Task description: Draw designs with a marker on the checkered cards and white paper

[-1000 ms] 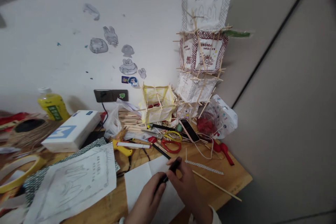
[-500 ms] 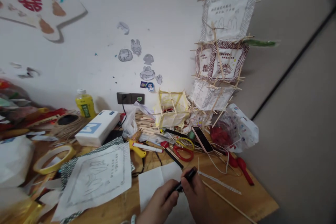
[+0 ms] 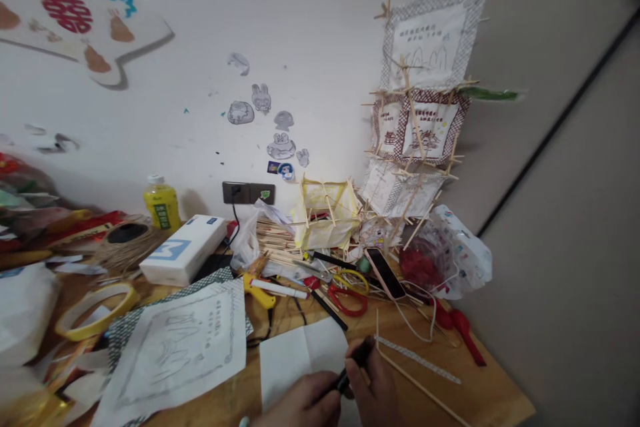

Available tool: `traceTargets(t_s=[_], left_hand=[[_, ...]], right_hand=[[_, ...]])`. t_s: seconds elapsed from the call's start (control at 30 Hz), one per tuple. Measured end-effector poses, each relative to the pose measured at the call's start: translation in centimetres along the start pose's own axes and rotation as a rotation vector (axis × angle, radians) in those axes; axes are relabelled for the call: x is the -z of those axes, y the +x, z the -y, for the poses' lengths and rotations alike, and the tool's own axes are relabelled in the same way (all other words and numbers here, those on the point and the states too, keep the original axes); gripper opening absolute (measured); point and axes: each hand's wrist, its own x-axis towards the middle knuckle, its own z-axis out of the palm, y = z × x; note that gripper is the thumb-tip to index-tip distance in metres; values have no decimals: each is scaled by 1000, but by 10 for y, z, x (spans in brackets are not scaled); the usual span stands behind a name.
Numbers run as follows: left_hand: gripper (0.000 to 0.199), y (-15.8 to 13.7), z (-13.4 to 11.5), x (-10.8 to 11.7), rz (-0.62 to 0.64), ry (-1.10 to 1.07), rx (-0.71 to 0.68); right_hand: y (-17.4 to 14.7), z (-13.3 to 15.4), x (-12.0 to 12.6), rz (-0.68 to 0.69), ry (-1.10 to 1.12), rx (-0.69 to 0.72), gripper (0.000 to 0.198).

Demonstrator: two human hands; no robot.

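Both my hands are at the bottom of the head view, closed around a black marker [image 3: 343,381] held at a slant above the paper. My left hand [image 3: 307,401] grips its lower left end. Fingers of my right hand [image 3: 369,383] wrap the upper right end, so much of the marker is hidden. Under them lies a folded sheet of white paper [image 3: 285,360], partly covered by the hands. To the left rests a sheet with a pencil drawing [image 3: 175,347], on top of dark patterned paper. A narrow patterned paper strip [image 3: 420,359] lies right of my right hand.
Behind the hands are scissors [image 3: 349,300], a yellow glue gun [image 3: 259,290], a phone [image 3: 385,273] and a stick-and-paper frame [image 3: 327,213]. A tall paper lantern tower [image 3: 425,120] stands at the right. Tape [image 3: 67,330], twine [image 3: 120,250] and a white box [image 3: 185,250] are leftward.
Both hands sit slightly lower in the view, still on the marker. The camera has shifted a little, so the wall items and lantern tower appear lower.
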Motion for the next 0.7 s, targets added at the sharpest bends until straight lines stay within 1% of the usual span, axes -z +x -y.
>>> traceTargets(t_s=[0.1,0.23,0.3,0.4,0.47,0.5,0.57,0.63,0.7], left_hand=[[54,-2,0,-4,42,-143,22],[56,0,4,-12,18,-312,11],[56,0,5,-15,42,-362,3],[55,-1,4,-14,31,-367,-10],[59,-2,2,-9,-2,-331,-40],[63,-2,2,-6,-20,-314,-55],[71,-3,1,3,-86,-303,-74],[72,-2,1,11,-212,-332,-107],[71,-2,2,15,-300,-379,-136]], right_hand=[[0,3,0,-53,23,-34,37],[2,9,-1,-146,46,-66,41],[3,13,-1,-137,83,-87,40],[5,17,0,-66,135,-101,37],[8,19,2,-44,155,-84,36],[10,20,3,-58,159,-76,35],[14,19,7,-154,156,-76,33],[17,14,11,-278,151,-91,32],[18,8,17,-314,125,-71,36]])
